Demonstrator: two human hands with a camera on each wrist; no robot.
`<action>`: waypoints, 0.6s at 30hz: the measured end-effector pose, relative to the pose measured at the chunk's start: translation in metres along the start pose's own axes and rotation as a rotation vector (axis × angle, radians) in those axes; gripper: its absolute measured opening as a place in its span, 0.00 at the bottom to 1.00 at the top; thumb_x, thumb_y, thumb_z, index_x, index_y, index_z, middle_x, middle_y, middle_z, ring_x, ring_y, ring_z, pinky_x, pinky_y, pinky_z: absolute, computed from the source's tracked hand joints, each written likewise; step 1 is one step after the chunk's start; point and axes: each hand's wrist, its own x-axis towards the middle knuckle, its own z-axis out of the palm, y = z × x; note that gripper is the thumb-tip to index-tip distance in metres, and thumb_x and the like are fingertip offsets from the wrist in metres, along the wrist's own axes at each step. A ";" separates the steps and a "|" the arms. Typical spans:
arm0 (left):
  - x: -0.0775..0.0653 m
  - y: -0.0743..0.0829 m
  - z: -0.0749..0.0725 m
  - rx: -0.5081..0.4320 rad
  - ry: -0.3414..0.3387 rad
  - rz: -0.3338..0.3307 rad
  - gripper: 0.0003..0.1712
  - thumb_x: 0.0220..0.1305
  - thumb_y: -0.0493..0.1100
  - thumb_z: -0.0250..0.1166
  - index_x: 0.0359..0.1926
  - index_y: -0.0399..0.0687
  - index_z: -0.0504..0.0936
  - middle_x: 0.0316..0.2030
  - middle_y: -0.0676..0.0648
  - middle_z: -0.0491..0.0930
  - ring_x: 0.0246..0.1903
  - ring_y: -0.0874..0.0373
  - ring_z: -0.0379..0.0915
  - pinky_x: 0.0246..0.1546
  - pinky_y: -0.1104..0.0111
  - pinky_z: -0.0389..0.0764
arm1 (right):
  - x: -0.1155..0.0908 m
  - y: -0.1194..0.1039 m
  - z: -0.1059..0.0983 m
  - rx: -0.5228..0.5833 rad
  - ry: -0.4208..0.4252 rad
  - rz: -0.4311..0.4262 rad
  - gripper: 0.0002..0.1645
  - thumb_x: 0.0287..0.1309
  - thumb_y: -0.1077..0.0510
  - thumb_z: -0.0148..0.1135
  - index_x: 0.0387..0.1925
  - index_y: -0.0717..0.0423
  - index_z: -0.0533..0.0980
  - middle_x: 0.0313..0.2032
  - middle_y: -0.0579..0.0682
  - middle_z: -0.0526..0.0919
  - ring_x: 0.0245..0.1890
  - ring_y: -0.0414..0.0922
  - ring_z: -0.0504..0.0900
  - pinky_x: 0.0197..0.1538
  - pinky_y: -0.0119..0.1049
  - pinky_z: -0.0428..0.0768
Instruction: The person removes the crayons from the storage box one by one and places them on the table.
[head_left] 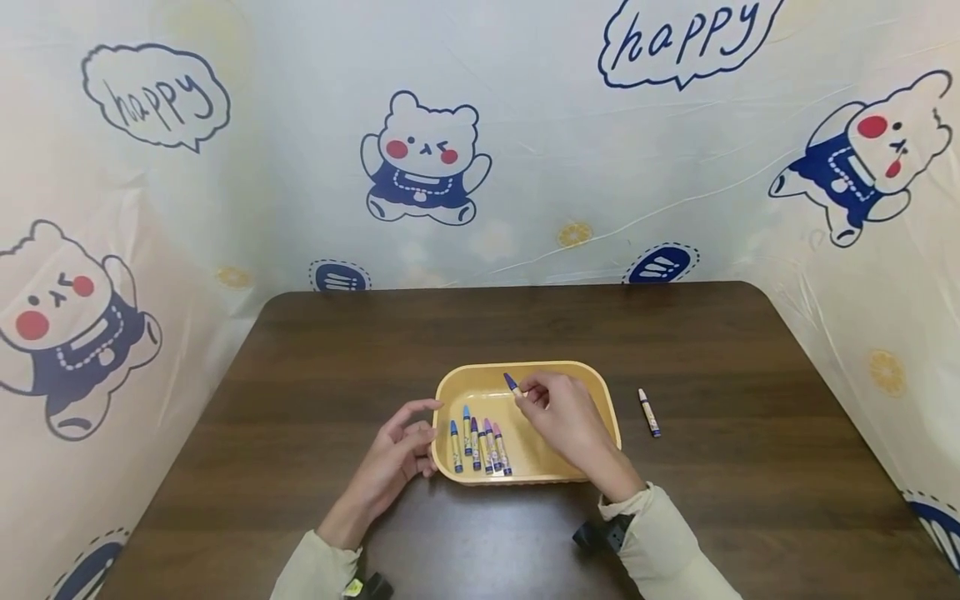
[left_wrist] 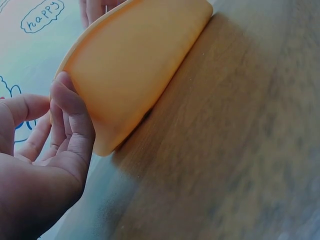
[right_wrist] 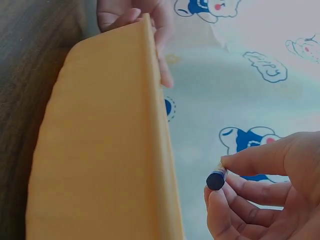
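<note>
A yellow tray (head_left: 555,477) sits on the table with several crayons (head_left: 475,443) lying side by side in its left half, blue, purple and pink among them. My right hand (head_left: 566,421) is over the tray's right half and pinches a dark blue crayon (head_left: 512,384) between thumb and fingertips, its point toward the far left. In the right wrist view the dark flat end of that crayon (right_wrist: 216,181) faces the camera. My left hand (head_left: 397,457) holds the tray's left rim, fingertips against the outer wall (left_wrist: 125,65) in the left wrist view.
A single pale crayon (head_left: 649,412) lies on the brown wooden table (head_left: 360,342), to the right of the tray. Behind the table hangs a light sheet (head_left: 525,150) printed with bears and "happy" bubbles. Dark wrist devices (head_left: 600,536) sit at both sleeves.
</note>
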 end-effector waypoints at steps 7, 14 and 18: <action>0.003 -0.001 0.002 0.002 0.002 0.001 0.27 0.72 0.39 0.59 0.68 0.46 0.63 0.30 0.48 0.74 0.23 0.57 0.75 0.26 0.68 0.78 | -0.009 0.009 -0.021 -0.012 0.082 -0.036 0.04 0.55 0.63 0.71 0.34 0.59 0.84 0.26 0.45 0.81 0.27 0.40 0.77 0.33 0.34 0.78; 0.004 -0.001 0.003 -0.002 0.009 -0.008 0.27 0.71 0.38 0.59 0.68 0.46 0.63 0.30 0.48 0.74 0.23 0.57 0.75 0.25 0.68 0.77 | -0.026 0.037 -0.055 -0.019 0.218 0.030 0.06 0.56 0.61 0.72 0.36 0.59 0.84 0.27 0.48 0.83 0.29 0.42 0.81 0.32 0.30 0.79; 0.001 -0.002 0.001 -0.007 0.007 0.002 0.26 0.72 0.37 0.57 0.68 0.45 0.63 0.30 0.48 0.74 0.23 0.57 0.75 0.25 0.69 0.77 | -0.031 0.051 -0.078 -0.036 0.293 0.094 0.08 0.60 0.57 0.69 0.38 0.58 0.85 0.30 0.49 0.85 0.31 0.44 0.81 0.33 0.25 0.77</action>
